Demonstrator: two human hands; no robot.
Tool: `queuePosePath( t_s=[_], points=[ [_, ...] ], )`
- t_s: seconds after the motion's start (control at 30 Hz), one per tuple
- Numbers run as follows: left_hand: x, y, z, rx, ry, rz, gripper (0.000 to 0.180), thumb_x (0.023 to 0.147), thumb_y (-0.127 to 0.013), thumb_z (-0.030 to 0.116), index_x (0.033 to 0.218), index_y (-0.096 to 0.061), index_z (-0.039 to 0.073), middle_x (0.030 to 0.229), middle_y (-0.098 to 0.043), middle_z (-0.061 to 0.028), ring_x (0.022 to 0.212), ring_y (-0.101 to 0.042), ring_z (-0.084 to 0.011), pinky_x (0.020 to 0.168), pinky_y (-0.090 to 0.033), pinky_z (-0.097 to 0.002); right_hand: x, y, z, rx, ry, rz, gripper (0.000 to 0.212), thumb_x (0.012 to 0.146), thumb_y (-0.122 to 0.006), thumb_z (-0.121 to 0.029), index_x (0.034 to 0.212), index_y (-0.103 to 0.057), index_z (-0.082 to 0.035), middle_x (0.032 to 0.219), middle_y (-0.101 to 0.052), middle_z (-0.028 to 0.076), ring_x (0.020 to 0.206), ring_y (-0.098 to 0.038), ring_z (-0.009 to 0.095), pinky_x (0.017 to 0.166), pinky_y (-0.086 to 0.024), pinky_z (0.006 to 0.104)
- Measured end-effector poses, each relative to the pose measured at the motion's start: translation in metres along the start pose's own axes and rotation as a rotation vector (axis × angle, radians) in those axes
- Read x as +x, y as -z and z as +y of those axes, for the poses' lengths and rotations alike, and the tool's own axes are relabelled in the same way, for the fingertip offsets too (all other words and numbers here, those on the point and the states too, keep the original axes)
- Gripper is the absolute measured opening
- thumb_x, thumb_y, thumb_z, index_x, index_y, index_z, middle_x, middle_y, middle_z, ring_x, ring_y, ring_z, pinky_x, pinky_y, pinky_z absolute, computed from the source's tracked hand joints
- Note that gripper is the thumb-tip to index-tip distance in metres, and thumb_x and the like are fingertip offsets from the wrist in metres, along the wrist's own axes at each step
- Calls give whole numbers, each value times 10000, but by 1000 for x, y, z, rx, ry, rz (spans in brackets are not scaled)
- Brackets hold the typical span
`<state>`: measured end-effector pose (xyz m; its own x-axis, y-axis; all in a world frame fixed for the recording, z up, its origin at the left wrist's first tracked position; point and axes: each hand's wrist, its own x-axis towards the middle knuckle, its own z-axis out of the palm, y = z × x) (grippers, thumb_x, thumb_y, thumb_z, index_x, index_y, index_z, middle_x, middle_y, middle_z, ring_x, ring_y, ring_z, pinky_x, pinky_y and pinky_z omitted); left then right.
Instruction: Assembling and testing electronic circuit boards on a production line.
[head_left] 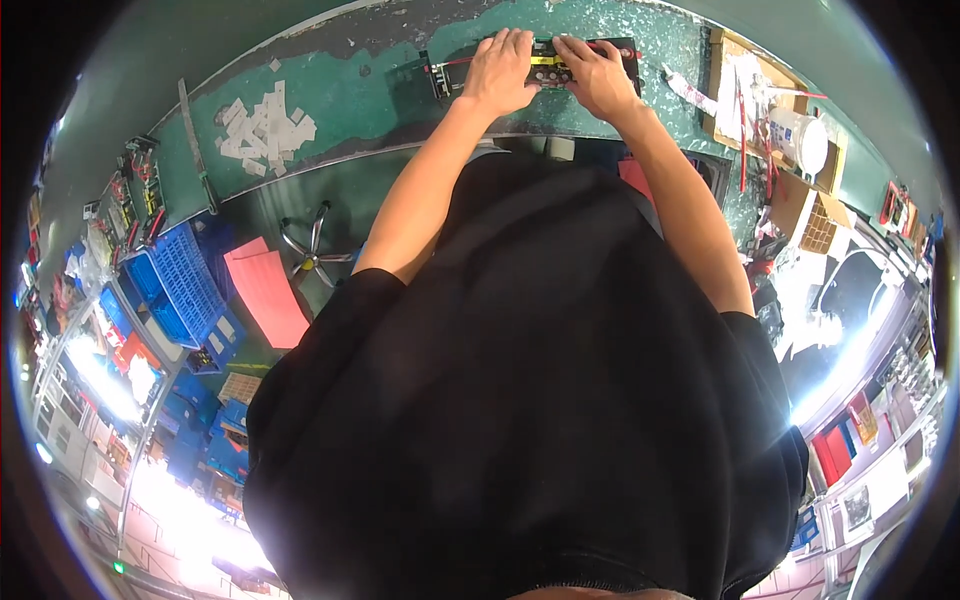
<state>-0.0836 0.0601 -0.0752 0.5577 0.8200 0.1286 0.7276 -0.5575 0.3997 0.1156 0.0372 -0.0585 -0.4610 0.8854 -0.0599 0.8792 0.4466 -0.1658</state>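
Observation:
On the green workbench point(350, 110), a dark electronic assembly point(545, 62) lies lengthwise in front of me, with a yellow component, round parts and red wires along it. My left hand point(500, 72) grips its middle, the fingers over the far side and the thumb toward the near edge. Just right of that, my right hand point(598, 80) is closed on the same assembly, fingers bent over its top. Both hands hide much of the assembly, and the fingertips are partly hidden. Its left end, with a dark upright plate point(434, 75), sticks out past my left hand.
Left on the bench lie a pile of white paper labels point(265, 130) and a long metal strip point(193, 140). To the right are a white tube point(690, 90), a wooden tray point(722, 85) and a white tub point(800, 140). A blue crate point(180, 285) stands at lower left.

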Motion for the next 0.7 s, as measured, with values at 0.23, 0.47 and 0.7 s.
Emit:
queuePosePath(
  t_s=[0.23, 0.47, 0.7],
  points=[
    [8, 6, 13, -72, 11, 25, 821, 592, -840, 369, 1214, -456, -7, 1147, -599, -185, 1144, -538, -352, 948, -413, -437, -25, 34, -18, 135, -97, 197, 759, 739, -741, -230, 1393, -390, -69, 1363, -473, 118, 1335, -382, 286, 1095, -278, 480],
    [6, 7, 0, -6, 1, -33, 754, 622, -815, 439, 1141, -483, 4, 1011, -629, -152, 986, -596, -302, 861, -434, -405, -136, 68, -4, 491, -858, 596, 392, 834, -683, -148, 1183, -588, 3, 1056, -656, 121, 1008, -615, 224, 903, -468, 338],
    [20, 16, 6, 45, -17, -131, 788, 619, -817, 455, 1162, -483, -9, 1017, -647, -182, 936, -627, -318, 843, -449, -408, -237, 30, 55, 1259, -1476, 966, 366, 890, -642, -196, 1189, -588, 8, 1097, -629, 103, 1001, -600, 173, 803, -456, 247]
  ],
)
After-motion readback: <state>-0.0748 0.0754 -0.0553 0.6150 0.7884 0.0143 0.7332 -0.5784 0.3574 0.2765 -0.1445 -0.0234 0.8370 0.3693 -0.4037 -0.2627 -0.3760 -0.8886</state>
